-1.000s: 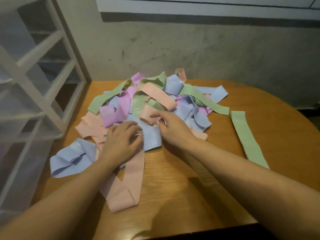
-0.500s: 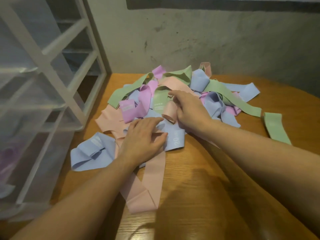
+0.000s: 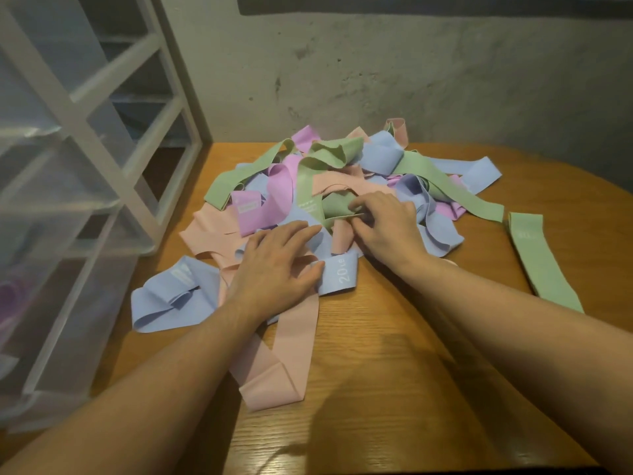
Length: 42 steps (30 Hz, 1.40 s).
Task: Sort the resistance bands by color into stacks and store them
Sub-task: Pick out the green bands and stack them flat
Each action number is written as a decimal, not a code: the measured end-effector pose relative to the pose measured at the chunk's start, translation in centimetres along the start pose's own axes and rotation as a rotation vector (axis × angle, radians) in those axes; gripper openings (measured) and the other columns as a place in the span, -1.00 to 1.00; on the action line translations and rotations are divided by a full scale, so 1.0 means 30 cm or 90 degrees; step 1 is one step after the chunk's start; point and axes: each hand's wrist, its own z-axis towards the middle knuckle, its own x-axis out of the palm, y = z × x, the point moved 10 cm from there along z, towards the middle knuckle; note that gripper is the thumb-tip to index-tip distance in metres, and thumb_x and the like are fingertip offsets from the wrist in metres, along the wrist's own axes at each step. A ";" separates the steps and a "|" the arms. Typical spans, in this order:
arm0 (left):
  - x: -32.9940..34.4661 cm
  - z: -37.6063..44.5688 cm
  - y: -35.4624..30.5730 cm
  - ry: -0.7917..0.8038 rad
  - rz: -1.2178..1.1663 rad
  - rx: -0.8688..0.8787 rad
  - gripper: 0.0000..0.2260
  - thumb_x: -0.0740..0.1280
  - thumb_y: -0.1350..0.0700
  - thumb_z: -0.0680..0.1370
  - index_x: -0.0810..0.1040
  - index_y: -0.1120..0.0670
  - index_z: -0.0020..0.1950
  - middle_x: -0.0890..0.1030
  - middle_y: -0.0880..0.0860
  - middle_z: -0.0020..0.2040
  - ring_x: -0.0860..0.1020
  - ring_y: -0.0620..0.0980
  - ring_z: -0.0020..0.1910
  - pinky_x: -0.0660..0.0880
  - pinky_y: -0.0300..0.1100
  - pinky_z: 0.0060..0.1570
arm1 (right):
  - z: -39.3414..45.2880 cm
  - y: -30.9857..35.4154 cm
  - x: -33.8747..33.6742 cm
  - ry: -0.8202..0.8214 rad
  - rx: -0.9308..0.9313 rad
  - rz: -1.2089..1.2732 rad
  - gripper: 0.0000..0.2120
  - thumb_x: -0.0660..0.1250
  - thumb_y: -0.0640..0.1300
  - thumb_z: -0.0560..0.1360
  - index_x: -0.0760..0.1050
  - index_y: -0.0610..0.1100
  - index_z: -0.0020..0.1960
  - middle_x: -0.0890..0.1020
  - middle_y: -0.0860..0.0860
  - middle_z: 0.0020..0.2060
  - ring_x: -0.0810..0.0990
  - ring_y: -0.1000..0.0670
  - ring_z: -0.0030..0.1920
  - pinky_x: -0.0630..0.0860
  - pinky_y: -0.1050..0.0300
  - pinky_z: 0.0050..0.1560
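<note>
A tangled pile of resistance bands (image 3: 342, 186) in green, blue, pink and purple lies on the round wooden table (image 3: 394, 354). My left hand (image 3: 277, 265) rests flat, fingers spread, on a blue band marked 20 LB (image 3: 339, 275) at the pile's near edge. My right hand (image 3: 383, 224) reaches into the middle of the pile and pinches the edge of a green band (image 3: 334, 204). A long pink band (image 3: 291, 354) trails toward me under my left wrist. One green band (image 3: 537, 262) lies apart on the right.
A white drawer unit with clear plastic drawers (image 3: 68, 200) stands at the left, against the table's edge; something purple shows in a lower drawer (image 3: 13, 303). A grey concrete wall (image 3: 411, 80) runs behind the table. Bare wood lies in front of the pile.
My right hand moved from the pink loop to the green band in the pile's middle and pinched it. My left hand stayed flat on the blue band. The camera turned left.
</note>
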 end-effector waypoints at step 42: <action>-0.115 0.078 -0.174 -0.031 -0.042 0.117 -0.60 0.24 -0.23 0.54 0.52 -0.14 0.33 0.33 -0.09 0.52 0.25 -0.08 0.48 0.10 0.01 0.43 | -0.329 -0.131 -0.154 -0.172 0.134 0.408 -0.79 0.36 -0.15 0.60 0.44 0.17 -0.05 0.58 0.31 0.09 0.56 0.16 0.18 0.58 0.03 0.14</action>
